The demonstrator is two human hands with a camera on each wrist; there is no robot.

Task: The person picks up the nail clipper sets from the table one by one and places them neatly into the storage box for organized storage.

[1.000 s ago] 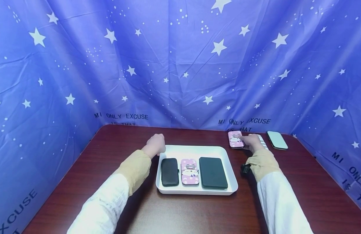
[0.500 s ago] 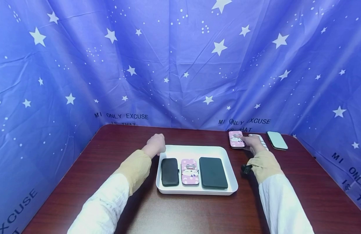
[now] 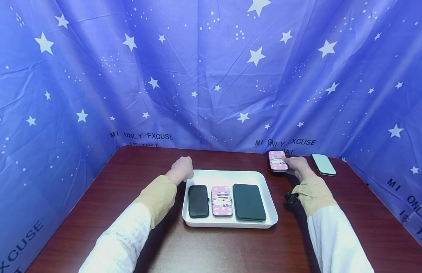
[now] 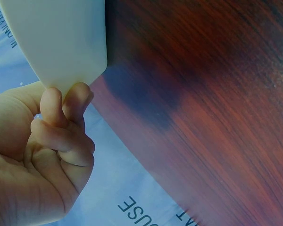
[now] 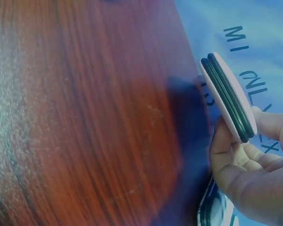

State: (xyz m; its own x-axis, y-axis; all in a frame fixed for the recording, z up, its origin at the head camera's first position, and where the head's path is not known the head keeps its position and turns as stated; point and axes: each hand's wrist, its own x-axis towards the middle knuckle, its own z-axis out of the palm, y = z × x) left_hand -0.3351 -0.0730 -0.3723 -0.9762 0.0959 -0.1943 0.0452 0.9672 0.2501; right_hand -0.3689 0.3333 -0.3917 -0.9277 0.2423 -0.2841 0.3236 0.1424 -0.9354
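My left hand [image 3: 181, 169] pinches the far left corner of a white tray [image 3: 228, 224] between thumb and fingers. The left wrist view shows the fingertips curled on the tray's rim [image 4: 68, 42]. At the back right, my right hand [image 3: 298, 167] holds a pink cartoon-print flat case [image 3: 276, 159] by its right edge. Seen edge-on in the right wrist view, this case [image 5: 228, 99] has rounded ends and a dark seam, and is tilted in the grip of the right hand [image 5: 254, 174]. A striped case [image 5: 212, 207] lies below that hand, mostly hidden in the head view.
In the tray lie a black case [image 3: 199, 201], another pink cartoon-print case [image 3: 222, 201] and a larger dark green case [image 3: 249, 201]. A mint-green case [image 3: 323, 164] rests at the table's [image 3: 156, 235] back right. Behind hangs a blue star-print curtain [image 3: 204, 76].
My right hand has shifted slightly right, and the pink case in it has risen a little and moved right. More of the striped case is now covered. The left hand and tray stay put.
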